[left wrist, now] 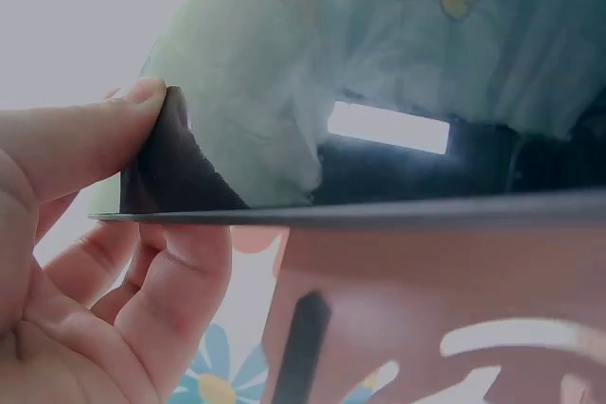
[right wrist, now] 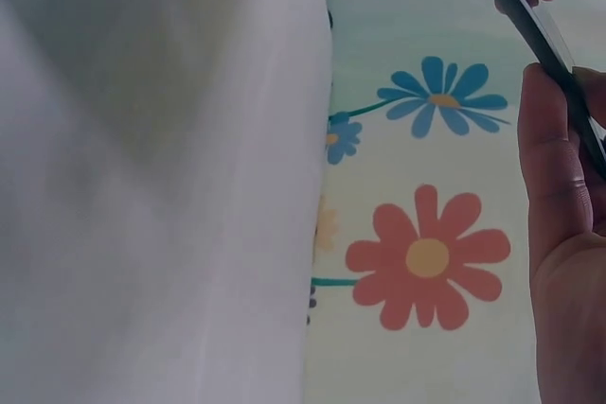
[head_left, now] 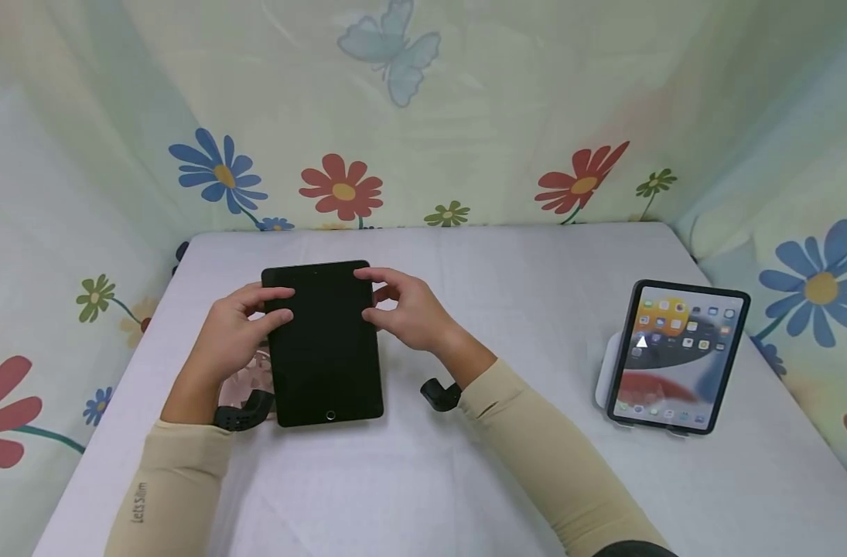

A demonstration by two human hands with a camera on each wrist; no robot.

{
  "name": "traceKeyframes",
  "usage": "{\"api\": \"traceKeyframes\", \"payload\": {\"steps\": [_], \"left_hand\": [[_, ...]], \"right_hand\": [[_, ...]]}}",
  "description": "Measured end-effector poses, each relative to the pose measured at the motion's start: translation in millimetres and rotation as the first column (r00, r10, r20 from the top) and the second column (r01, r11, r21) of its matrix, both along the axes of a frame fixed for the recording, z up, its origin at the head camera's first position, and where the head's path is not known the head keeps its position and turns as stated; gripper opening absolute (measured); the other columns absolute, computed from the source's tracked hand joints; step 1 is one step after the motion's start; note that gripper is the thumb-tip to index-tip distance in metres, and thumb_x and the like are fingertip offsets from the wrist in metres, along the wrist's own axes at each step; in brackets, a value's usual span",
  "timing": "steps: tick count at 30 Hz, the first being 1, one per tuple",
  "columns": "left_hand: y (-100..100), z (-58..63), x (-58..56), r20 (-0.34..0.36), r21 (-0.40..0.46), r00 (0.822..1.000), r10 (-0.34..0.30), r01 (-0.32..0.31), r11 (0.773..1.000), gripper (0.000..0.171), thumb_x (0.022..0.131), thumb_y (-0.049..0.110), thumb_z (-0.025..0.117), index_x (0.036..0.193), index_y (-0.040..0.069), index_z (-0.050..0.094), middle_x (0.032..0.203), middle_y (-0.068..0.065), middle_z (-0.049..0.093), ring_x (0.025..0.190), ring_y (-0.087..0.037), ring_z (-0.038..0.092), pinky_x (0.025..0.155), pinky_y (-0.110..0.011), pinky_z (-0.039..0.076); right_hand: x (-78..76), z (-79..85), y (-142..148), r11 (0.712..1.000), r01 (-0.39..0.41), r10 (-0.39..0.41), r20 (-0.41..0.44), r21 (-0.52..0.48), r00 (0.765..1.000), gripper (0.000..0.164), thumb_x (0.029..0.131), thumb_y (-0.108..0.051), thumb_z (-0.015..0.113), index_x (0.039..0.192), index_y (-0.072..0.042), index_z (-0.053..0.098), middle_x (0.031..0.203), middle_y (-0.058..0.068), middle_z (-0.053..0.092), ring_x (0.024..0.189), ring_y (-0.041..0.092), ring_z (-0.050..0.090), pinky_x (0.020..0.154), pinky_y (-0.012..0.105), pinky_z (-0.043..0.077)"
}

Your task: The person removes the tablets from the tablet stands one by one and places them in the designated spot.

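A black tablet [head_left: 329, 352] with a dark screen and a round home button is held up between both hands, apart from the table in the wrist views. My left hand [head_left: 228, 336] pinches its left edge, thumb on the screen and other fingers beneath. At the right edge, my right hand [head_left: 411, 311] grips the tablet, with thumb and forefinger over the front. Behind and below the tablet is a pink object [left wrist: 379, 276] with curved cut-outs, mostly hidden in the head view; its kind cannot be told. The glossy screen [left wrist: 256, 73] reflects the curtain and a bright light.
To the right, a second tablet [head_left: 677, 356] with a lit home screen of icons leans on a white stand [head_left: 606, 371]. A white cloth covers the table [head_left: 507, 309]. Flower-printed curtains [head_left: 493, 116] surround its back and sides.
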State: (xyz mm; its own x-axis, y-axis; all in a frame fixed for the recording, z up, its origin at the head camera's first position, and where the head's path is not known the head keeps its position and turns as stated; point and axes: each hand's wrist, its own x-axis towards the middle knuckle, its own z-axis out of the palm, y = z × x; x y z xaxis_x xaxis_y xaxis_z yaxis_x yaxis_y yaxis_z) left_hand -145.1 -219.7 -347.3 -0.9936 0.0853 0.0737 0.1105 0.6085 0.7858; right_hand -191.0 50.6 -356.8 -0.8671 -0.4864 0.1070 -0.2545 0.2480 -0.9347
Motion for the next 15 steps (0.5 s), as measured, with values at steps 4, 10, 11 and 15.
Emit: {"api": "traceKeyframes", "payload": {"steps": [4, 10, 11, 15], "left_hand": [[6.3, -2.9, -1.7, -0.006, 0.012, 1.0, -0.021, 0.021, 1.0, 0.035, 0.099, 0.02, 0.067, 0.131, 0.008, 0.066, 0.138, -0.013, 0.055, 0.121, -0.035, 0.05, 0.096, -0.052, 0.046], [16.8, -3.0, -5.9, 0.013, 0.013, 0.999, -0.04, 0.04, 0.999, 0.034, 0.098, 0.018, 0.067, 0.131, 0.009, 0.066, 0.138, -0.012, 0.055, 0.12, -0.033, 0.05, 0.095, -0.049, 0.048], [18.3, -2.7, -6.3, 0.019, 0.011, 0.999, -0.041, 0.041, 0.999, 0.034, 0.098, 0.018, 0.067, 0.131, 0.009, 0.066, 0.138, -0.012, 0.054, 0.121, -0.034, 0.05, 0.095, -0.05, 0.048], [23.0, -3.7, -7.6, 0.037, 0.01, 0.998, -0.048, 0.047, 0.999, 0.035, 0.098, 0.019, 0.067, 0.132, 0.01, 0.066, 0.138, -0.012, 0.055, 0.12, -0.033, 0.049, 0.095, -0.05, 0.048]], "right_hand": [[1.7, -3.3, 7.5, 1.0, 0.012, -0.012, 0.027, -0.016, 1.0, 0.053, 0.092, -0.003, 0.069, 0.142, -0.011, 0.055, 0.125, 0.008, 0.057, 0.093, 0.023, 0.064, 0.07, 0.031, 0.056], [5.1, -5.8, 19.7, 0.999, 0.042, -0.041, 0.028, -0.026, 0.999, 0.053, 0.091, -0.002, 0.07, 0.142, -0.011, 0.056, 0.133, 0.009, 0.051, 0.09, 0.024, 0.065, 0.067, 0.031, 0.055], [5.6, -6.3, 21.5, 0.999, 0.045, -0.045, 0.028, -0.025, 0.999, 0.054, 0.091, -0.003, 0.07, 0.142, -0.011, 0.056, 0.133, 0.009, 0.051, 0.09, 0.024, 0.065, 0.066, 0.031, 0.055], [6.9, -9.1, 27.0, 0.998, 0.052, -0.052, 0.029, -0.032, 0.998, 0.054, 0.09, -0.002, 0.07, 0.142, -0.01, 0.055, 0.135, 0.01, 0.05, 0.092, 0.022, 0.064, 0.07, 0.033, 0.057]]}}
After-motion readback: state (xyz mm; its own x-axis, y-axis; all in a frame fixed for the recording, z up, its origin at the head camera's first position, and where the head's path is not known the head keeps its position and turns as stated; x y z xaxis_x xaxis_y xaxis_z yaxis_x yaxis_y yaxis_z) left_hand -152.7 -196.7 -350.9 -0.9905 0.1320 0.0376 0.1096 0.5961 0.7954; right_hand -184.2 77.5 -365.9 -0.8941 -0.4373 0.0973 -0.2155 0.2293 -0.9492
